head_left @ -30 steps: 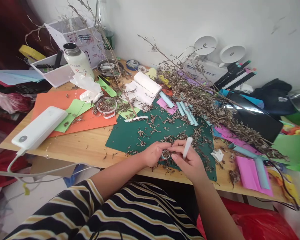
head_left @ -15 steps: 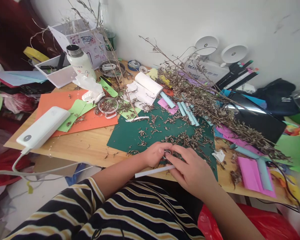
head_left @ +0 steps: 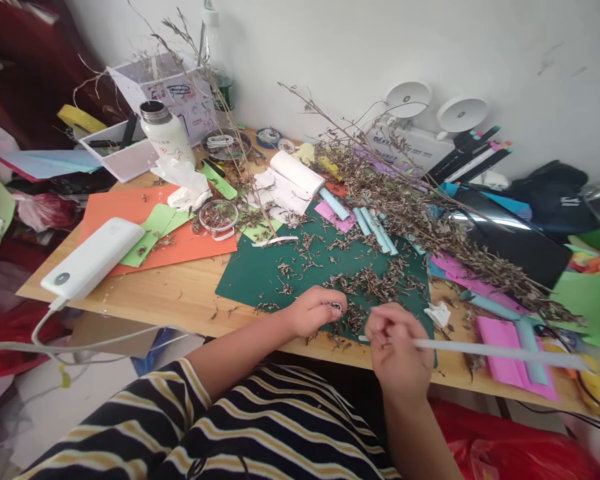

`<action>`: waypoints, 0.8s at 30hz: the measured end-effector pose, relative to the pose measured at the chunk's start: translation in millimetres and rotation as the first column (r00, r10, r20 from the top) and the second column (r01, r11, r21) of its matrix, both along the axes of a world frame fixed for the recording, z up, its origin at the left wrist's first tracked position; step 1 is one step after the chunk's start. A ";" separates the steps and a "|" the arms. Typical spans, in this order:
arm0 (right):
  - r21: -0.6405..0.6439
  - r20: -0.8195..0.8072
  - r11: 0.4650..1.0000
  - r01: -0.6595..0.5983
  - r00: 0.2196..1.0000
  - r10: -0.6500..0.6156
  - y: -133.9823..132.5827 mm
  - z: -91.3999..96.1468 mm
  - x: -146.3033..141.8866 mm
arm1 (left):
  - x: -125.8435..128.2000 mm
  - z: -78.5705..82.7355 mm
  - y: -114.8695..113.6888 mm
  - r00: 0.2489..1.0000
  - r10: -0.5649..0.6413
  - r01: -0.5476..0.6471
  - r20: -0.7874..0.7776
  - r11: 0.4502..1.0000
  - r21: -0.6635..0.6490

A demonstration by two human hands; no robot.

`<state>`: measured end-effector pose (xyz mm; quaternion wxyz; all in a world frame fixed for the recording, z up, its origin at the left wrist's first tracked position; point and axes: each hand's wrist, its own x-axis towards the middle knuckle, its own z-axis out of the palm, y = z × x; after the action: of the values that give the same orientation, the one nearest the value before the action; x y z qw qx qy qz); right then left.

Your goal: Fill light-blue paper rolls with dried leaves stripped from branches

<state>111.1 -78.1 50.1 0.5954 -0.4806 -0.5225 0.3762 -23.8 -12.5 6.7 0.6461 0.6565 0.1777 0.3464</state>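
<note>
My left hand (head_left: 314,311) is closed in a pinch on a small ring-like piece (head_left: 336,307), held over the near edge of the dark green cutting mat (head_left: 260,267). Just to its right, my right hand (head_left: 395,340) is closed round a long thin white stick (head_left: 500,352) that points out to the right, level with the table edge. Crumbled dry leaves (head_left: 370,283) lie scattered on the mat between and beyond both hands. The two hands are a short gap apart.
Long dry branches (head_left: 420,207) cross the table's back right. An orange sheet (head_left: 130,207), a white power bank (head_left: 93,260), a white bottle (head_left: 167,133), a paper roll (head_left: 297,172), light blue paper tubes (head_left: 375,227) and pink paper (head_left: 500,353) lie around.
My right hand has pulled away from the left and moved right, swinging the white stick from pointing left under the hands to pointing right. The left hand has stayed put with its small piece.
</note>
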 end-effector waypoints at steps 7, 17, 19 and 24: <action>0.248 -0.331 0.957 -0.148 0.916 0.227 18.4 51.2 -8.8 | 1.0 -3.1 -0.9 0.999 0.035 -0.035 -0.014 0.999 0.010; 0.109 -0.302 0.974 -0.201 0.927 0.225 41.6 43.3 -17.6 | -0.2 -9.8 0.3 0.994 0.065 -0.078 0.084 0.984 0.163; 0.017 -0.309 0.989 -0.146 0.940 0.144 41.4 39.8 -12.2 | -0.2 -8.9 -0.2 0.995 0.071 -0.081 0.072 0.986 0.147; -0.054 -0.379 0.992 -0.116 0.921 0.087 40.4 37.3 -6.6 | 0.4 -10.2 -1.8 0.995 0.066 -0.074 0.073 0.990 0.124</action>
<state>104.5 -37.7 87.4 0.6456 -0.3941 -0.4084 0.5109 -23.4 -14.3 -3.5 0.5964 0.6772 0.1562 0.4017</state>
